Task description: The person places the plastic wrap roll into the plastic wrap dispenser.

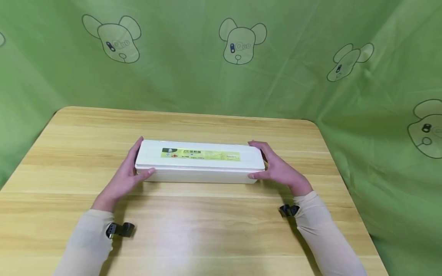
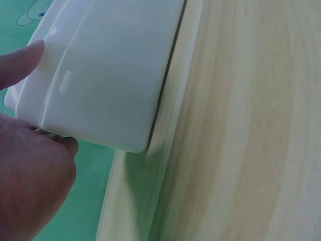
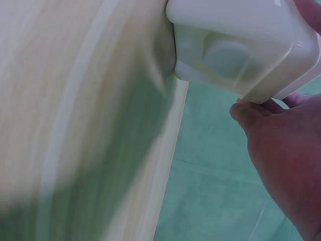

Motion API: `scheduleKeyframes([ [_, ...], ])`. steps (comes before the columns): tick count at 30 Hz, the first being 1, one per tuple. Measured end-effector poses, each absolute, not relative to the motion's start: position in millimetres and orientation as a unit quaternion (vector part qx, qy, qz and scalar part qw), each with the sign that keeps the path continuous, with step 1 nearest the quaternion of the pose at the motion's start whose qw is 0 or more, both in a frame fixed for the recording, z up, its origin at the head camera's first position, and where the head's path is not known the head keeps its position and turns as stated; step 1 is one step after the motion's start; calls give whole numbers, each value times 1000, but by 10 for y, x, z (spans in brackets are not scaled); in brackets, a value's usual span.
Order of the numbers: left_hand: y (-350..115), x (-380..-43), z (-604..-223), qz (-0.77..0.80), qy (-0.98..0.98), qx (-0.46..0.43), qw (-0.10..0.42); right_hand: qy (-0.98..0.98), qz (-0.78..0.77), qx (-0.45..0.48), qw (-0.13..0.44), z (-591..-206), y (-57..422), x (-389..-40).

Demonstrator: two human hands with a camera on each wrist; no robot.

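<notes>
A long white cling film box (image 1: pixel 200 174), its lid down, lies lengthwise across the wooden table. Along its top runs a yellow-green printed label (image 1: pixel 200 154). The left hand (image 1: pixel 124 176) grips the box's left end, thumb on the front face and fingers around the end towards the back. At the opposite end the right hand (image 1: pixel 276 166) holds it the same way, thumb low on the front corner. From the right wrist, the box's end face shows a round disc (image 3: pixel 225 57). In the left wrist view the smooth front of the box (image 2: pixel 110 70) fills the upper left.
Light wood-grain table (image 1: pixel 193 226) surrounds the box, with rounded far corners. A green curtain (image 1: pixel 186 80) printed with mouse heads hangs behind and to the sides. Each wrist carries a small black camera (image 1: pixel 121 230) near the beige sleeve.
</notes>
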State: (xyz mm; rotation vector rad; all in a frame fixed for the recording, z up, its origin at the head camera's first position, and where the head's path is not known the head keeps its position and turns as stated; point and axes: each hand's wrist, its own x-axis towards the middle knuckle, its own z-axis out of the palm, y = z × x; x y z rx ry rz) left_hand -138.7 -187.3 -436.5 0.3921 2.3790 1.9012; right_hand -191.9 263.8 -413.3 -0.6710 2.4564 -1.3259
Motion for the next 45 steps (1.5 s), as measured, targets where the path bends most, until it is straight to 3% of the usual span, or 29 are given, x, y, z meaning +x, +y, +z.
scheduleKeyframes([
  [13, -1928, -1394, -4377, 612, 782, 107, 50, 855, -436, -240, 148, -4176, 2697, -1909],
  [22, -2003, -1448, -4414, 595, 789, 142, 57, 855, -432, -243, 153, -4200, 2766, -1872],
  [31, -2037, -1464, -4437, 571, 807, 131, 70, 841, -454, -252, 155, -3919, 2645, -1758],
  [45, -2038, -1452, -4421, 529, 836, 134, 51, 862, -427, -247, 117, -3868, 2607, -1715],
])
